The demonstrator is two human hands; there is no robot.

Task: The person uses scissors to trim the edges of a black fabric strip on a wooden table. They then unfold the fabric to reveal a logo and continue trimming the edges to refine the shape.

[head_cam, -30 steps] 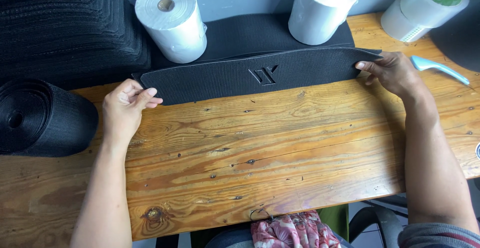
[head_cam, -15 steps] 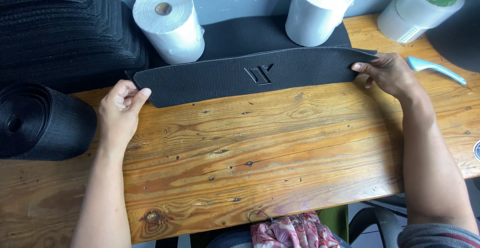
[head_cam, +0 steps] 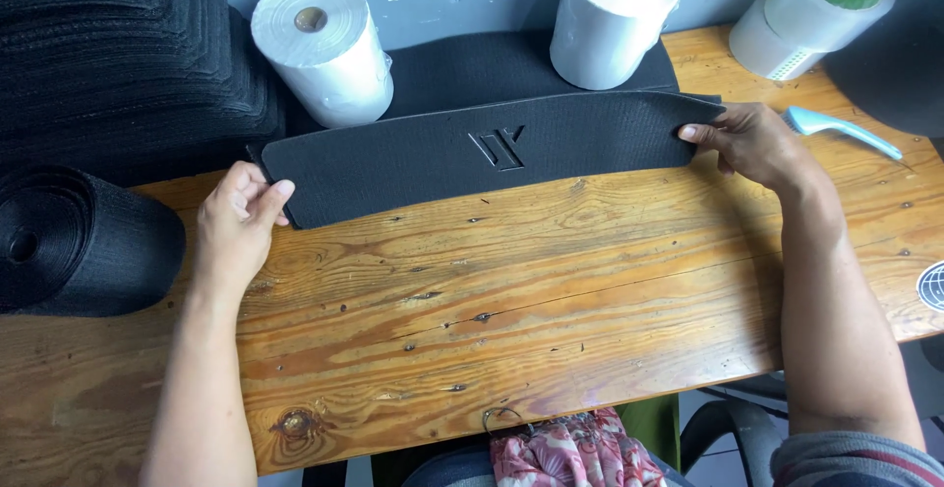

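- Black, ribbed and gently curved, the foam strip (head_cam: 472, 153) lies across the far half of the wooden surface (head_cam: 551, 320), with a cut-out emblem at its middle.
- Left hand (head_cam: 236, 222) is closed on the strip's left end, thumb on top and fingers curled beneath.
- Right hand (head_cam: 752, 143) pinches the strip's right end, thumb on top.
- Two white wrapped rolls stand behind the strip: the left roll (head_cam: 320, 50) tilted, the middle roll (head_cam: 615, 17) upright on a second black strip (head_cam: 472, 69).
- At the far right corner lies a third white roll (head_cam: 811, 15), its end face green and white.
- A pale blue tool (head_cam: 841, 128) lies just right of the right hand.
- A stack of black strips (head_cam: 128, 55) fills the far left; a coiled black band (head_cam: 74, 241) sits in front of it.
- A round sticker (head_cam: 932, 286) shows at the right edge.
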